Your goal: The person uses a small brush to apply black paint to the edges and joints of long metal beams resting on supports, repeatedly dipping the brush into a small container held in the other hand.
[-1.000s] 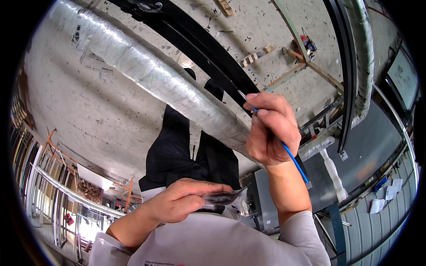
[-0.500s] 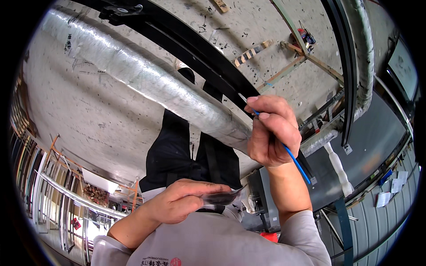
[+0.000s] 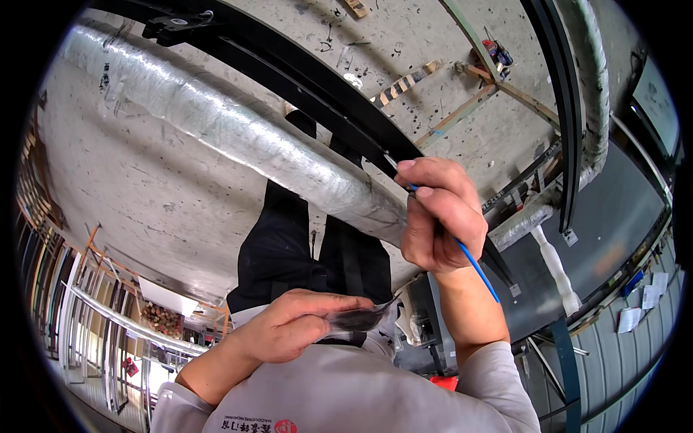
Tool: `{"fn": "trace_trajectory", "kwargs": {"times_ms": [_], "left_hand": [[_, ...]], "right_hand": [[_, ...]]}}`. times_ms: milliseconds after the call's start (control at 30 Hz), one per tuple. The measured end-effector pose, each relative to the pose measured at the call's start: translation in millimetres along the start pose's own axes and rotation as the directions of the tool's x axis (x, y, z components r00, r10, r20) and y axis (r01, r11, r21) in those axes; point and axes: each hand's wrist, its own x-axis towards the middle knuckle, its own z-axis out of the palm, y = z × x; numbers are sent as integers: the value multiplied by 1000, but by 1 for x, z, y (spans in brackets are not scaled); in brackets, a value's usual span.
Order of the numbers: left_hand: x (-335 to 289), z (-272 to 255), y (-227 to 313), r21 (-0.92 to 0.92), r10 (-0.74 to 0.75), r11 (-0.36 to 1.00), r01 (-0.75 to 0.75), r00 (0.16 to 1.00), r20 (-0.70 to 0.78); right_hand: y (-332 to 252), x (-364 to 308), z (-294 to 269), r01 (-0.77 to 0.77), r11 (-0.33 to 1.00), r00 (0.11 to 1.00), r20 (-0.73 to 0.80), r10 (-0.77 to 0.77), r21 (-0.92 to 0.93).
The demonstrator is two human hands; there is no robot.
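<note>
My right hand [image 3: 444, 213] pinches a thin blue-handled paintbrush [image 3: 477, 271], its pale tip close to the black metal frame [image 3: 346, 119]. Whether the tip touches the frame I cannot tell. Low in front of my body, my left hand [image 3: 289, 328] is closed on a clear plastic bag [image 3: 359, 321] with something dark inside. Between me and the black frame runs a thick bar wrapped in shiny clear film [image 3: 238, 144], passing behind my right hand.
Wooden strips [image 3: 462, 115] and a striped block [image 3: 406, 83] lie on the concrete floor beyond the frame. A second black upright [image 3: 563, 108] and a dark panel [image 3: 613, 224] stand to the right. Racks of long profiles [image 3: 94, 332] are at the lower left.
My right hand has shifted slightly left with the paintbrush. The view has moved a little, so the frame and wrapped bar sit slightly differently. My left hand keeps the bag in place.
</note>
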Motion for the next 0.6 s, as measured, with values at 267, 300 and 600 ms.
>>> {"fn": "trace_trajectory", "kwargs": {"times_ms": [267, 300, 600], "left_hand": [[1, 1, 1, -9, -26, 1000, 26, 1000, 16], [2, 2, 1, 6, -19, 1000, 19, 1000, 12], [1, 5, 1, -5, -17, 1000, 17, 1000, -15]], "right_hand": [[-1, -6, -4, -26, 1000, 999, 21, 26, -16], [-1, -4, -4, -20, 1000, 999, 34, 20, -15], [1, -3, -3, 12, 1000, 1000, 12, -13, 27]]}}
